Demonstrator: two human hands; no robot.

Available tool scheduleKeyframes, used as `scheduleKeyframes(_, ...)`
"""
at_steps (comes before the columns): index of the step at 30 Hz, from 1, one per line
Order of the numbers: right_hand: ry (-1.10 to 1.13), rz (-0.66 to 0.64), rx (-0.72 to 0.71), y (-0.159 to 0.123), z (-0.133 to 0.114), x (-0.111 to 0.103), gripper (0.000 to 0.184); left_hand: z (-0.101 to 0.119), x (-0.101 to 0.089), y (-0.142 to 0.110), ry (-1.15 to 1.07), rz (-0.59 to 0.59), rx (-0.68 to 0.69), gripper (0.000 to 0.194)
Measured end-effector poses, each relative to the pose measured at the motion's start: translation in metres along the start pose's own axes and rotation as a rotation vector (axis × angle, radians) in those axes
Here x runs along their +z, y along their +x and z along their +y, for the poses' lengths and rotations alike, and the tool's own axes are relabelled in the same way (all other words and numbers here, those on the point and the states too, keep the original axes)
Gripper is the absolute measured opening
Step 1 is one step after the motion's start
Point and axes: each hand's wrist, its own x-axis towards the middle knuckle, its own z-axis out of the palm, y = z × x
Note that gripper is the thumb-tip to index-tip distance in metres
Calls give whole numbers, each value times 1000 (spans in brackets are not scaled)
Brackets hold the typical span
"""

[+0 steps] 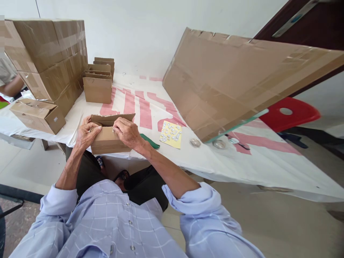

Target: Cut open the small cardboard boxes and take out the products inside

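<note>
A small brown cardboard box point(109, 143) sits at the table's front edge, with a flap raised along its far side. My left hand point(87, 133) grips the box's left end, its thumb lying on the top. At the right end of the top, my right hand point(126, 132) has its fingers pinched together against the cardboard. Something tiny and pale shows at those fingertips, too small to name. A green object point(150, 141) lies partly hidden by my right wrist. Beside it is a yellow sheet point(171, 134) bearing small silvery stickers.
Taped cartons point(53, 61) are stacked at left, with a closed carton point(39, 114) before them. Several open small boxes point(98, 87) stand behind my hands. A large cardboard panel point(228, 79) leans at right, near tape rolls point(219, 144) and a red chair point(292, 113). Another person's arm point(13, 86) shows far left.
</note>
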Motion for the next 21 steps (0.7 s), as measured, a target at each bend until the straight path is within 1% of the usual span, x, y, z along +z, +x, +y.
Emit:
scheduleKeyframes(5,-47,52,-30,-3,-3,5,29,-6,3,-1,20,28,-17,41)
scheduleKeyframes(8,-35,75,-39,-7,-5,9,31,-9,3,1,34,43,-33,36)
scheduleKeyframes(13,16,94,-24,-15,-8,12,33,-12,2,5,36,38,-13,30)
scheduleKeyframes(15,34,107,-31,-17,-7,11,31,-13,1,5,33,37,-11,29)
scheduleKeyframes(18,44,131,-23,-17,-7,9,23,-13,1,5,23,44,-13,29)
scheduleKeyframes(21,35,119,-18,-15,-6,8,22,-12,1,5,15,54,-9,33)
